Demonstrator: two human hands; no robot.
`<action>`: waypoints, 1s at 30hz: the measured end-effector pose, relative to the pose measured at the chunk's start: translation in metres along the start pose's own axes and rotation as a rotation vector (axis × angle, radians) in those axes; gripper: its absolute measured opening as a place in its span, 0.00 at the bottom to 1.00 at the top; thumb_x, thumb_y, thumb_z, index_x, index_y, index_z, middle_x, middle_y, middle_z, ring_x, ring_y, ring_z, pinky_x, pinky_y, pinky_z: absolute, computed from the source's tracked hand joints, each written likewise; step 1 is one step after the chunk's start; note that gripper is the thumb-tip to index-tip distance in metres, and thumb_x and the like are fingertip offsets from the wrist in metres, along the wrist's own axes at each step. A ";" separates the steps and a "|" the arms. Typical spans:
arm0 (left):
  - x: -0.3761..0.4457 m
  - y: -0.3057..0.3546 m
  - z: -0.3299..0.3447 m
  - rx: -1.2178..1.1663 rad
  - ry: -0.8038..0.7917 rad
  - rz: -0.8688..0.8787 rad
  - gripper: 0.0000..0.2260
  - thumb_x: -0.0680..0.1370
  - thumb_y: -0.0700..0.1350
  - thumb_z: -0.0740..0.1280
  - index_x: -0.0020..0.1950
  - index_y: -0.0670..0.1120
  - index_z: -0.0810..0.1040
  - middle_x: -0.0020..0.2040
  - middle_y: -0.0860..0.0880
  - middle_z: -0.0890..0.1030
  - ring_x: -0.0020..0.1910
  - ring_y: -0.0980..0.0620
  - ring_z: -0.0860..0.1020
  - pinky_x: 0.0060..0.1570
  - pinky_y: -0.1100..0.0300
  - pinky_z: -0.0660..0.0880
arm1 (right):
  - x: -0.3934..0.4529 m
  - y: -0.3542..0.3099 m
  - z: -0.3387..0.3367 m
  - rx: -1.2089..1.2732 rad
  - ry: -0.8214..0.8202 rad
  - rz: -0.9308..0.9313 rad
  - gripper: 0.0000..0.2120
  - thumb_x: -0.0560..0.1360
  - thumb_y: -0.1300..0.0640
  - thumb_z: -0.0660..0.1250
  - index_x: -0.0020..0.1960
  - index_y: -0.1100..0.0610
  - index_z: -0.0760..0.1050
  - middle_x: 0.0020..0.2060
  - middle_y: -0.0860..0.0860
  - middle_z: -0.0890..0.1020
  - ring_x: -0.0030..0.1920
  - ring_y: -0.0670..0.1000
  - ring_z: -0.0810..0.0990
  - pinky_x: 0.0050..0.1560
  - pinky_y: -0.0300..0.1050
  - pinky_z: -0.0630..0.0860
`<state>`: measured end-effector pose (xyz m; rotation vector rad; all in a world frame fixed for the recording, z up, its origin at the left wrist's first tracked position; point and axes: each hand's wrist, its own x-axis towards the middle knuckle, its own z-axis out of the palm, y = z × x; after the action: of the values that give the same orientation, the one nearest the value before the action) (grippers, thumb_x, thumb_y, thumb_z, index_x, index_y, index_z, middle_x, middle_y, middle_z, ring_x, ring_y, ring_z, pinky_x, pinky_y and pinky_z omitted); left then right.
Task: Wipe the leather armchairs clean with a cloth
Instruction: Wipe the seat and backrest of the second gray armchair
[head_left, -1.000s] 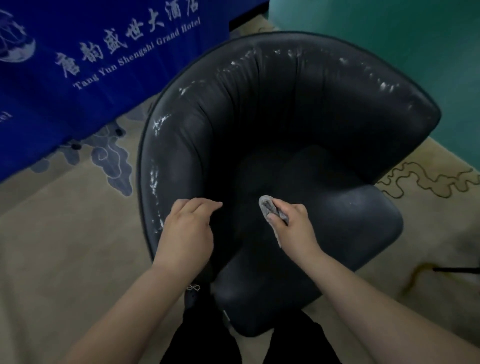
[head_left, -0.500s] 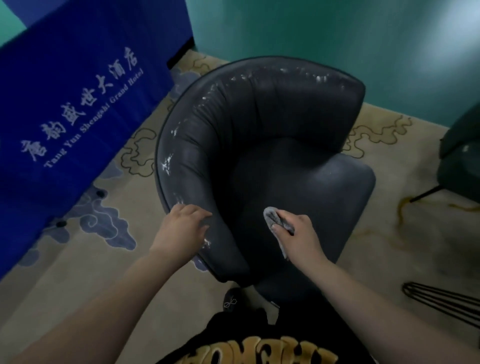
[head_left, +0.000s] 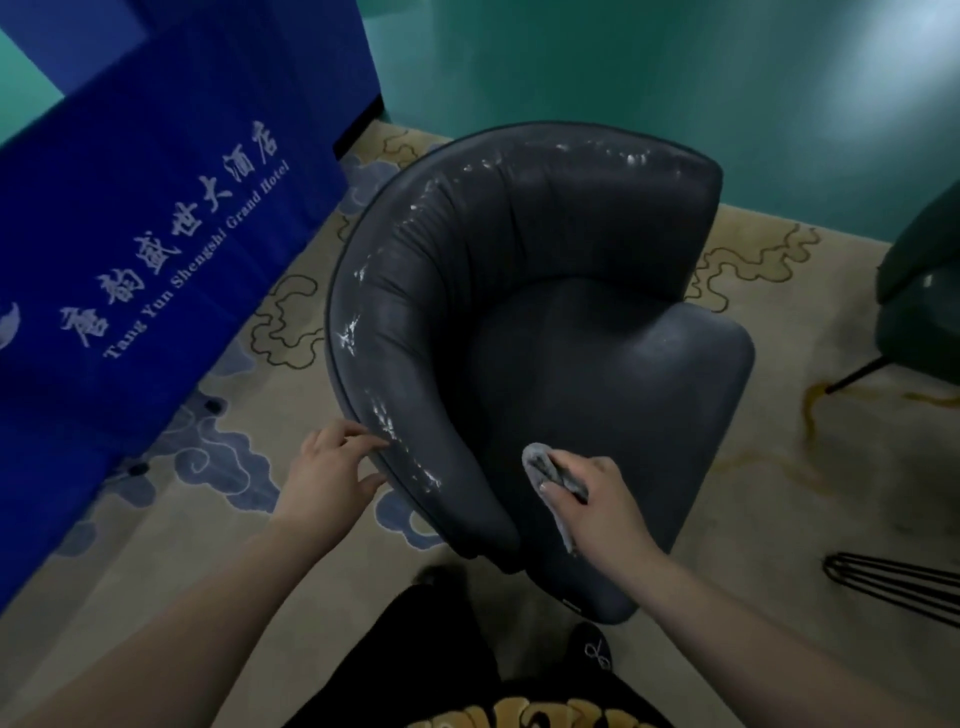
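Your right hand (head_left: 597, 499) sits just right of centre in the lower half of the frame, over the near part of the dark leather armchair (head_left: 561, 270). Its fingers (head_left: 563, 470) are curled round a bunched grey cloth (head_left: 545, 467); the wad pokes out toward the upper left of the hand, and a loose tail hangs down along the wrist side. The cloth is over the seat cushion (head_left: 649, 395), close to where the cushion meets the inside of the armrest (head_left: 415, 405) that runs down the left of the chair. Whether the cloth actually presses the leather cannot be told from here.

Your left hand (head_left: 330, 473) is left of centre, at the outer edge of that same armrest. Its fingers (head_left: 358, 431) are loosely spread and hold nothing; the fingertips touch the piped rim, and the thumb lies against the outer side just below it.

The armchair fills the middle of the frame, its curved back toward the top. White scuffed or flaking patches (head_left: 384, 421) run along the top of the armrest and round the crest of the back.

It stands on a beige carpet (head_left: 104, 545) with blue cloud shapes and thin dark outlines. A blue banner (head_left: 156, 234) with white lettering fills the upper left. A teal wall (head_left: 623, 62) runs across the top. Part of a second dark chair (head_left: 919, 291) shows at the right edge, and black wire legs (head_left: 893, 582) lie at the lower right. Your dark clothing and one dark shoe (head_left: 589, 649) show along the bottom centre.
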<state>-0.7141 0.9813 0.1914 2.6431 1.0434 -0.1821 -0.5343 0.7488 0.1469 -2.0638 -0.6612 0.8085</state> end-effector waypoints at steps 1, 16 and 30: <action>0.004 -0.005 -0.001 0.013 -0.011 0.014 0.19 0.73 0.48 0.72 0.63 0.52 0.77 0.61 0.50 0.72 0.60 0.47 0.70 0.62 0.53 0.67 | 0.002 -0.002 0.003 -0.002 0.009 0.006 0.16 0.77 0.51 0.65 0.64 0.44 0.73 0.52 0.49 0.72 0.50 0.36 0.72 0.46 0.26 0.66; 0.122 -0.071 -0.018 0.378 -0.205 0.772 0.37 0.67 0.63 0.71 0.73 0.56 0.64 0.72 0.55 0.66 0.70 0.49 0.63 0.66 0.52 0.60 | 0.024 -0.058 0.128 0.009 0.277 0.255 0.17 0.76 0.53 0.67 0.65 0.50 0.74 0.53 0.53 0.72 0.47 0.38 0.70 0.47 0.26 0.63; 0.152 -0.064 -0.005 0.495 -0.241 0.889 0.35 0.65 0.65 0.70 0.70 0.58 0.66 0.67 0.57 0.70 0.65 0.51 0.66 0.61 0.55 0.58 | 0.025 -0.047 0.146 -0.189 0.417 0.371 0.12 0.73 0.58 0.71 0.56 0.57 0.80 0.46 0.51 0.69 0.45 0.49 0.72 0.45 0.35 0.64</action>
<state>-0.6469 1.1251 0.1480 3.1111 -0.3426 -0.5864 -0.6325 0.8625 0.1089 -2.4709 -0.1271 0.4967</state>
